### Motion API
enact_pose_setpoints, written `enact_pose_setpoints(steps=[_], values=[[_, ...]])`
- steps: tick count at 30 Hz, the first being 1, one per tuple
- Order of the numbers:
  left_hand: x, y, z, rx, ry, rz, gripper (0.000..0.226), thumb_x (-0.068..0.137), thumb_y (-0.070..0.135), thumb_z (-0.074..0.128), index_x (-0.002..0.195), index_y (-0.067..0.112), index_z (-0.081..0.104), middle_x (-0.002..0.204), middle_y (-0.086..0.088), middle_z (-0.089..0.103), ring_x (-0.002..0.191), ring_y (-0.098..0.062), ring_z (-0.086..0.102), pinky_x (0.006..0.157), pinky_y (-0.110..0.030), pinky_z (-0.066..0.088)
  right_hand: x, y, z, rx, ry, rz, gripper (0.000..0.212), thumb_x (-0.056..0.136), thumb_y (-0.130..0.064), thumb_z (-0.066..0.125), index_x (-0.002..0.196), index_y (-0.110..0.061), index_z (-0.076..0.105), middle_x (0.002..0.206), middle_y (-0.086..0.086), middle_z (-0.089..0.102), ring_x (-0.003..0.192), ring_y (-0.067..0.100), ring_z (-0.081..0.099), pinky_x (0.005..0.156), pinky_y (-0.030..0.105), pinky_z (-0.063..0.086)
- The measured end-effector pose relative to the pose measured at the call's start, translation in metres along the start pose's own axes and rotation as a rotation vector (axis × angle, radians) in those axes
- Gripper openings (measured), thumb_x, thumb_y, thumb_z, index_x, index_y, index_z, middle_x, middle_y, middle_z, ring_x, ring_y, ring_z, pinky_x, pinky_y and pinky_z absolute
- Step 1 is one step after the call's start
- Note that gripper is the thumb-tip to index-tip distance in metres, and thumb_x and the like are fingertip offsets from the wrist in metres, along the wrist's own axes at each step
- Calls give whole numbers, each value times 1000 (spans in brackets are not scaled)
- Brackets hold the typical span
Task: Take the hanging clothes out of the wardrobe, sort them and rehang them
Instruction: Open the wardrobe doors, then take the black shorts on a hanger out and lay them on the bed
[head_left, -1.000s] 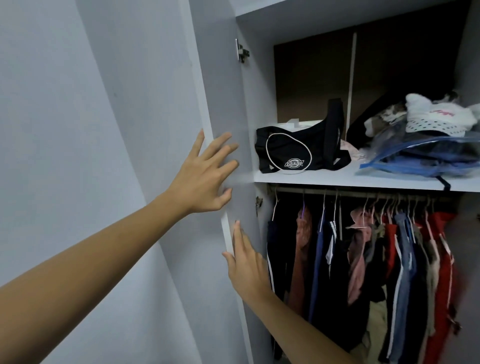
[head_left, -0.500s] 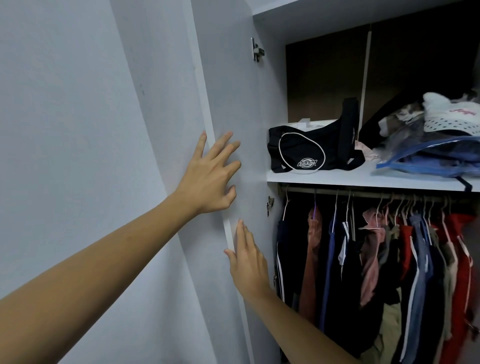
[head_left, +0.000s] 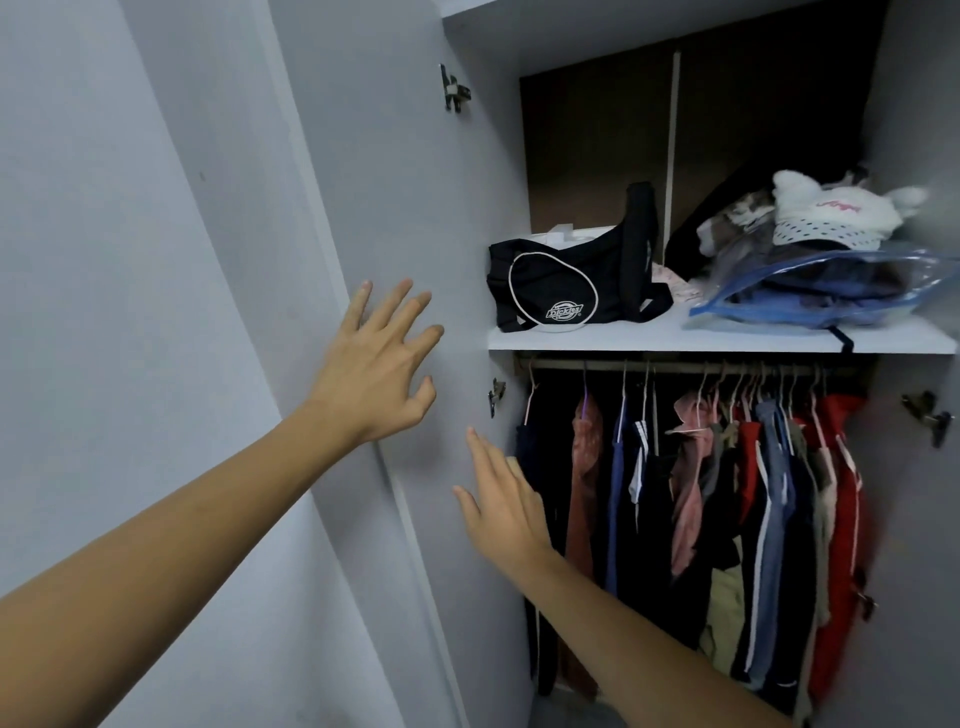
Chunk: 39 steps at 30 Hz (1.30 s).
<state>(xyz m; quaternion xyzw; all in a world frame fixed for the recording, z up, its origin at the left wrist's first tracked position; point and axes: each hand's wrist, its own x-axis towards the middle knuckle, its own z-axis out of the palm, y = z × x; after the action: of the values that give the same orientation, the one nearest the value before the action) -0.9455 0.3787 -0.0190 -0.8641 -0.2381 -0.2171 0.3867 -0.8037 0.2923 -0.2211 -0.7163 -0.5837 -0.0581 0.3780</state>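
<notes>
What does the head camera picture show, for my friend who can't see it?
Two open hands, left hand and right hand, reach toward an open wardrobe door. Inside, clothes hang below a shelf holding a black bag.

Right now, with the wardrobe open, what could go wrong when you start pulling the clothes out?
The hanging clothes are packed tightly on the rail, so pulling one hanger may drag its neighbours off. The plastic bag pokes past the shelf edge, and a reaching arm might knock it down.
</notes>
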Motion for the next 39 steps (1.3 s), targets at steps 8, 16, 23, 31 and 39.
enact_pose_setpoints(steps=[8, 16, 23, 31, 39], values=[[21, 77, 12, -216, -21, -12, 69, 92, 51, 41, 152, 19, 51, 154, -14, 48, 148, -35, 37, 122, -54, 29, -33, 72, -68, -106, 61, 26, 65, 106, -42, 51, 163, -25, 26, 163, -1, 39, 143, 22, 41, 110, 47, 47], [31, 168, 30, -381, -99, -50, 70, 92, 55, 38, 154, 23, 47, 150, -9, 52, 139, -31, 45, 111, -48, 40, -75, 155, -130, -210, 77, 91, 73, 102, -60, 38, 164, -25, 24, 166, -2, 34, 150, 22, 31, 119, 44, 37], [25, 239, 42, -493, -145, -119, 69, 95, 54, 40, 157, 24, 44, 152, -4, 50, 142, -26, 43, 110, -45, 42, -100, 213, -162, -227, 56, 128, 73, 103, -60, 42, 165, -25, 23, 166, -4, 32, 153, 21, 27, 122, 44, 33], [22, 294, 62, -580, -219, -147, 69, 98, 57, 34, 158, 24, 42, 153, -2, 50, 144, -25, 42, 109, -44, 43, -109, 257, -173, -196, 22, 141, 72, 103, -57, 45, 164, -25, 24, 165, -4, 34, 152, 18, 28, 122, 41, 34], [36, 309, 106, -626, -255, -145, 66, 99, 56, 36, 156, 25, 42, 146, 1, 51, 139, -22, 45, 103, -41, 46, -80, 295, -156, -189, -3, 156, 70, 105, -58, 42, 163, -23, 27, 162, -4, 38, 149, 18, 33, 120, 39, 35]])
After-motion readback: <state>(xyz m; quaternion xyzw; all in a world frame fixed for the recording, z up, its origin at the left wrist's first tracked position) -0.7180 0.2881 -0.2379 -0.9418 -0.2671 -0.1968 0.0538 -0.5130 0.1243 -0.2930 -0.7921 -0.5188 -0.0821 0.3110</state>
